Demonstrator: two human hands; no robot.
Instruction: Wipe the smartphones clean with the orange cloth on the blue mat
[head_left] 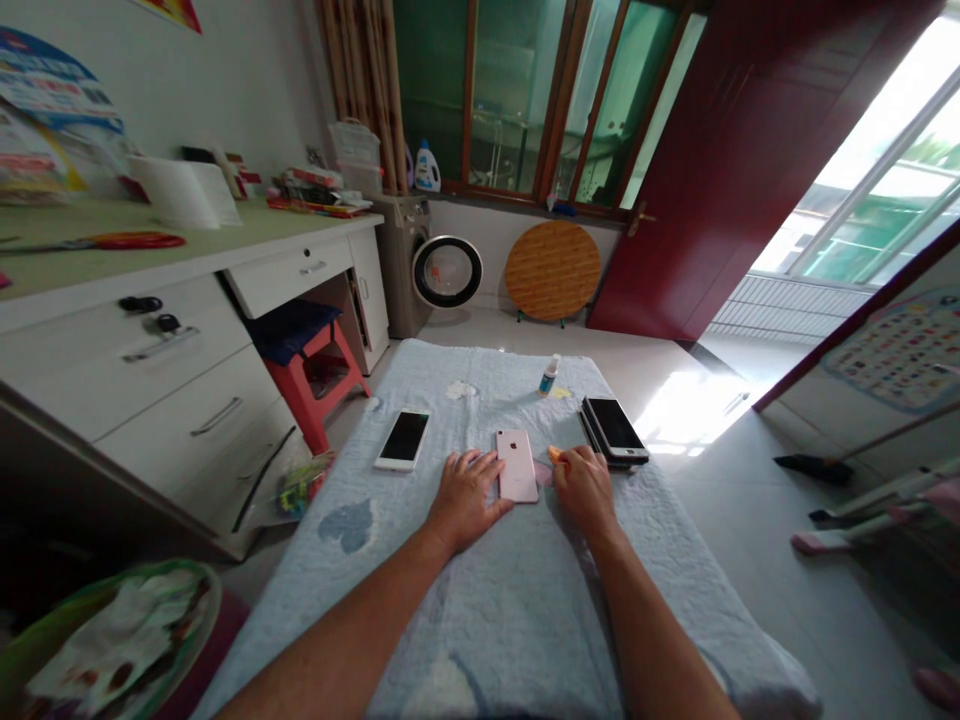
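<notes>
Phone (518, 470) lies face down on a cloth-covered counter (540, 620)

The pink phone rests near the middle of the counter, its camera end pointing away from the person. The left hand (466, 495) lies against its left side, fingers spread wide over that edge and thumb by the lower corner; this grip is loose and wide, touching the phone rather than wrapped around it. The right hand (585, 485), just to the right of the phone, has a narrow grip, closed on a small orange piece (554, 454) that is mostly hidden by the fingers.

Farther left lies a white phone (406, 438) with its dark screen up. To the right, near the right hand, sits a stack of devices (616, 430), the top one also screen up. A small spray bottle (550, 376) stands upright toward the far edge.

Beyond the counter, a washing machine (396, 265) has its round door (448, 271) swung open, and a round wooden board (553, 262) leans against the wall. A red stool (315, 370) stands at the left.
</notes>
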